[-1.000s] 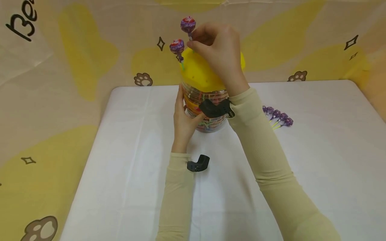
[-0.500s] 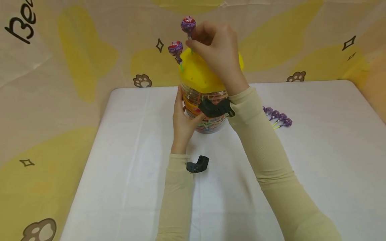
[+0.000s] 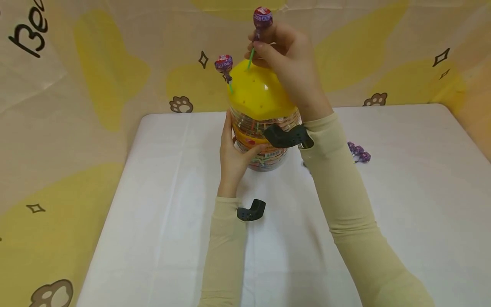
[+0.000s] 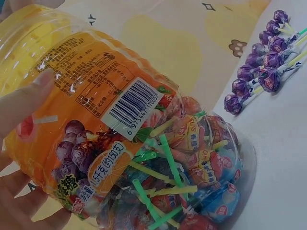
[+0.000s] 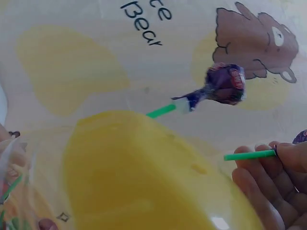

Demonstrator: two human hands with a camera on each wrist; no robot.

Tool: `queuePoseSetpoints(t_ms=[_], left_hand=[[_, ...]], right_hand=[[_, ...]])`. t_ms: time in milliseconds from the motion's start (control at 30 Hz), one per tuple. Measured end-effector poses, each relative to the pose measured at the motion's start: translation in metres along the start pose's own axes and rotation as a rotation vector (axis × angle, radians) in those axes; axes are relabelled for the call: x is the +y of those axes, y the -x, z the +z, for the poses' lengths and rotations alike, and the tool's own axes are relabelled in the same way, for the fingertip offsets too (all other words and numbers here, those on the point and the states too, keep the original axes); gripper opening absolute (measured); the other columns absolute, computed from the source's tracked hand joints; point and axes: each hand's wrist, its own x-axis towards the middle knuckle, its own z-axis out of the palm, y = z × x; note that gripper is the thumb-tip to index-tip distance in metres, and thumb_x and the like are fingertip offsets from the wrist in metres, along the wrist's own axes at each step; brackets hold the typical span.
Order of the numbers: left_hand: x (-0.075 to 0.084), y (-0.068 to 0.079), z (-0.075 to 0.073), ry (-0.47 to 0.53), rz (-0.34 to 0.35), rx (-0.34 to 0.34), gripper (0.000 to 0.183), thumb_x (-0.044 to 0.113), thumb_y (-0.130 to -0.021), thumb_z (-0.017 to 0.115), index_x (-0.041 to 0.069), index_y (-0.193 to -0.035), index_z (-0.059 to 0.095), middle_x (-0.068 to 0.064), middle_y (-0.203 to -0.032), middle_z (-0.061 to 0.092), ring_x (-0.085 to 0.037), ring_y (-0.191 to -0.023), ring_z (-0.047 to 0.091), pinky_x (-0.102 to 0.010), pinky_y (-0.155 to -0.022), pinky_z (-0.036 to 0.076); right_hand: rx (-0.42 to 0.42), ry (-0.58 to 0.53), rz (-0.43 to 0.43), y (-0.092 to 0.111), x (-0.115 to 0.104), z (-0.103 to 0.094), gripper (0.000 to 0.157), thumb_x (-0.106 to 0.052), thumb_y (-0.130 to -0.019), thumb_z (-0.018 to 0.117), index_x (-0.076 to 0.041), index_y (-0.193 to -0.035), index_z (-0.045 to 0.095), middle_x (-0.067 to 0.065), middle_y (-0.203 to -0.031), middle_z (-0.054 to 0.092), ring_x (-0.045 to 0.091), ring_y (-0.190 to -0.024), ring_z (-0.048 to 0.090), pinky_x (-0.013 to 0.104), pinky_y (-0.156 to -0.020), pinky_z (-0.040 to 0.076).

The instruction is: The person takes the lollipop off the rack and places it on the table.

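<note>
My left hand (image 3: 232,155) grips the side of a clear plastic jar (image 3: 251,124) filled with wrapped lollipops. A domed yellow lid (image 3: 261,96) with small holes tops the jar. One purple-and-red lollipop (image 3: 224,64) stands in the lid's left edge on a green stick. Above the lid, my right hand (image 3: 297,64) pinches another purple-and-red lollipop (image 3: 263,18) just below its head, stick pointing down. In the right wrist view, the free end of its green stick (image 5: 249,155) shows apart from the yellow dome. The left wrist view shows the jar's orange label (image 4: 91,72) and barcode.
Several purple lollipops (image 4: 268,79) lie in rows on the white table (image 3: 172,204), right of the jar; in the head view my right sleeve partly covers them. A yellow-and-cream cloth (image 3: 115,64) with paw prints hangs behind the table.
My right hand has risen and shifted right with its lollipop, whose green stick now shows at length above the lid. The left hand keeps its hold on the jar.
</note>
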Motion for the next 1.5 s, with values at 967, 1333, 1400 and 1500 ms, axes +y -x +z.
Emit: queuePoseSetpoints(t_ms=[967, 1333, 1400, 1500], left_hand=[[-0.001, -0.001, -0.002, 0.036, 0.053, -0.001, 0.104, 0.018, -0.075, 0.082, 0.013, -0.152, 0.013, -0.001, -0.155, 0.021, -0.012, -0.140, 0.021, -0.035, -0.111, 0.028], [0.001, -0.001, -0.003, 0.025, 0.057, 0.004, 0.102, 0.018, -0.075, 0.081, 0.012, -0.152, 0.014, -0.003, -0.155, 0.022, -0.013, -0.140, 0.022, -0.036, -0.111, 0.028], [0.000, -0.001, -0.003, 0.028, 0.060, 0.004, 0.102, 0.018, -0.076, 0.081, 0.012, -0.152, 0.014, -0.003, -0.154, 0.022, -0.013, -0.140, 0.022, -0.036, -0.111, 0.028], [0.000, -0.001, -0.003, 0.033, 0.060, 0.003, 0.101, 0.018, -0.076, 0.081, 0.011, -0.152, 0.014, -0.002, -0.154, 0.022, -0.013, -0.139, 0.021, -0.036, -0.111, 0.028]], right_hand=[[0.029, -0.358, 0.067, 0.072, 0.015, -0.063, 0.014, 0.003, -0.091, 0.057, 0.009, -0.102, 0.064, 0.018, -0.099, 0.060, 0.031, -0.091, 0.058, 0.035, -0.086, 0.053], [0.075, -0.383, 0.130, 0.113, 0.032, -0.104, 0.011, 0.008, -0.087, 0.060, 0.017, -0.094, 0.063, 0.019, -0.097, 0.063, 0.029, -0.079, 0.063, 0.031, -0.076, 0.057], [0.074, -0.377, 0.144, 0.120, 0.037, -0.110, 0.009, 0.010, -0.087, 0.059, 0.017, -0.091, 0.063, 0.019, -0.095, 0.064, 0.028, -0.078, 0.064, 0.031, -0.074, 0.057], [0.076, -0.321, 0.188, 0.129, 0.044, -0.119, 0.007, 0.010, -0.086, 0.060, 0.015, -0.088, 0.065, 0.017, -0.093, 0.066, 0.024, -0.078, 0.066, 0.028, -0.073, 0.057]])
